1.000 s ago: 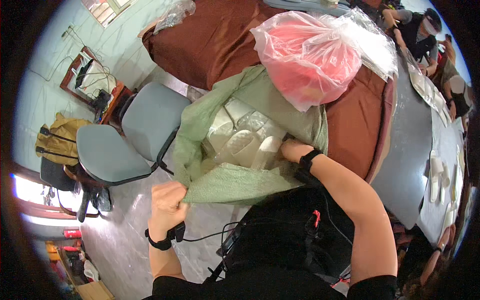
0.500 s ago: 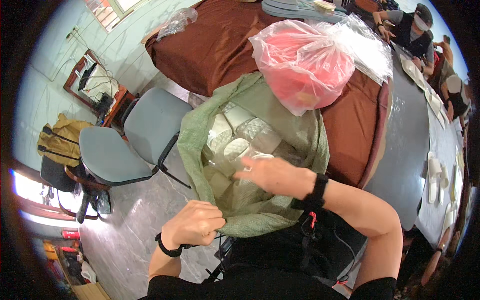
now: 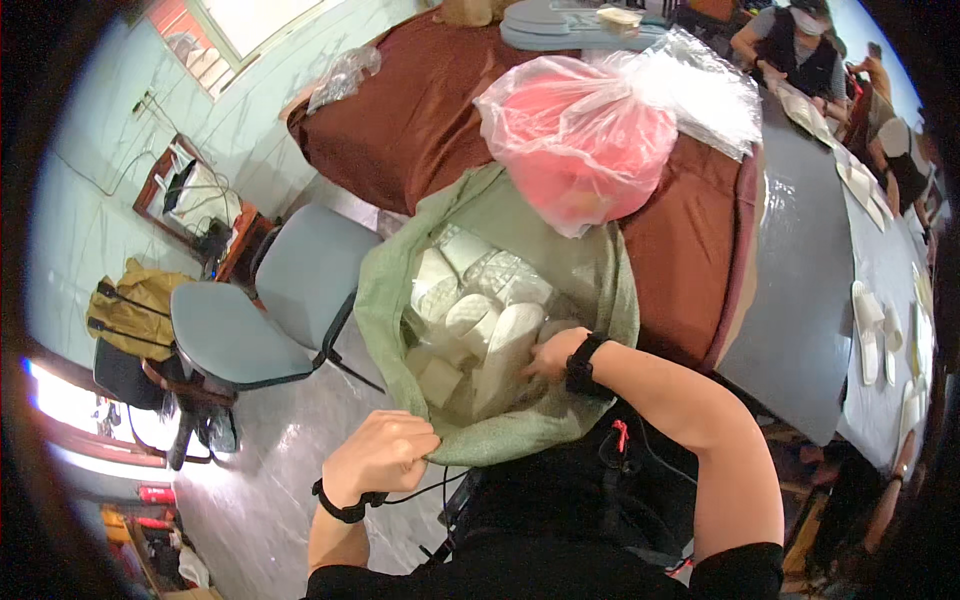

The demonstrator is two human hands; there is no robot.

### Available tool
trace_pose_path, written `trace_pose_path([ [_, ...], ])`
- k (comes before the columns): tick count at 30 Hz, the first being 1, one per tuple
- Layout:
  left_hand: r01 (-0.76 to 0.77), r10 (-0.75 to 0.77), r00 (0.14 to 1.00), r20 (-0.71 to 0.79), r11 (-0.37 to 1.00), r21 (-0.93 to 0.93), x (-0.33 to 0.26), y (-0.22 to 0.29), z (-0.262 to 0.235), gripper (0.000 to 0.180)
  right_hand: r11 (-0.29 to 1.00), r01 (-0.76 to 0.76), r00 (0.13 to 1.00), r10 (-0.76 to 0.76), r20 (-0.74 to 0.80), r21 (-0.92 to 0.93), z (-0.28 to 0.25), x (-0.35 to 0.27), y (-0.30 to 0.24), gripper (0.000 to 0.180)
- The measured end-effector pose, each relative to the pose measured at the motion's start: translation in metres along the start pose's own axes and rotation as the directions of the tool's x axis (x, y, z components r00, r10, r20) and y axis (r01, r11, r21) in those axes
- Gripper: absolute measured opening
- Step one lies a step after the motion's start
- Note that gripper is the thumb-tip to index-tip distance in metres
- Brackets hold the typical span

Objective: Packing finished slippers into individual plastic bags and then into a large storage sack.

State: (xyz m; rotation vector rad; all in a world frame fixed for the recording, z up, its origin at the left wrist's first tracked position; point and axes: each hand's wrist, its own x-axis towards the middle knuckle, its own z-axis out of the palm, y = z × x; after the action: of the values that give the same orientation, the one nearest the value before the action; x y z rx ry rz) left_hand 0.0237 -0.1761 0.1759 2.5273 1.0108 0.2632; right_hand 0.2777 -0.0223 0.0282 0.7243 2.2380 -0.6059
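A green woven sack stands wide open in front of me, with several pale slippers in clear plastic inside it. My left hand is closed on the near left rim of the sack. My right hand reaches into the sack from the right, its fingers curled against the right side of a cream slipper. The fingertips are partly hidden, so what they pinch is unclear. Left of that slipper lie another rounded slipper and more wrapped pairs.
Beyond the sack, a clear bag of something pink rests on a brown cloth-covered surface. Grey chairs stand at the left. White slippers lie on a grey table at right, with a masked person working beyond.
My right hand has moved right and slightly lower in the sack, uncovering the long cream slipper. My left hand keeps its grip on the rim. The whole view has shifted slightly.
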Motion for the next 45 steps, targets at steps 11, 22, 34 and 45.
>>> trace_pose_path([
  [11, 0.016, -0.017, 0.998, 0.056, 1.0, 0.019, 0.038, 0.045, -0.018, 0.029, 0.911, 0.321, 0.912, -0.224, -0.342, 0.259, 0.006, -0.185, 0.012, 0.047],
  [22, -0.407, 0.396, 0.885, -0.244, 0.913, 0.007, 0.129, 0.123, -0.035, 0.051, 0.897, 0.114, 0.528, 0.309, -0.791, 0.427, 0.169, -0.213, -0.019, 0.033],
  [34, -0.678, 0.645, 0.706, -0.292, 0.735, -0.015, 0.222, 0.186, -0.037, 0.045, 0.985, -0.146, 0.501, 0.15, -0.852, 0.087, 0.222, -0.176, -0.026, 0.027],
  [45, -0.461, 0.482, 0.872, 0.085, 0.868, -0.183, 0.324, 0.128, 0.073, 0.053, 0.924, -0.146, 0.551, 0.373, -0.746, 0.353, 0.251, -0.244, -0.089, 0.013],
])
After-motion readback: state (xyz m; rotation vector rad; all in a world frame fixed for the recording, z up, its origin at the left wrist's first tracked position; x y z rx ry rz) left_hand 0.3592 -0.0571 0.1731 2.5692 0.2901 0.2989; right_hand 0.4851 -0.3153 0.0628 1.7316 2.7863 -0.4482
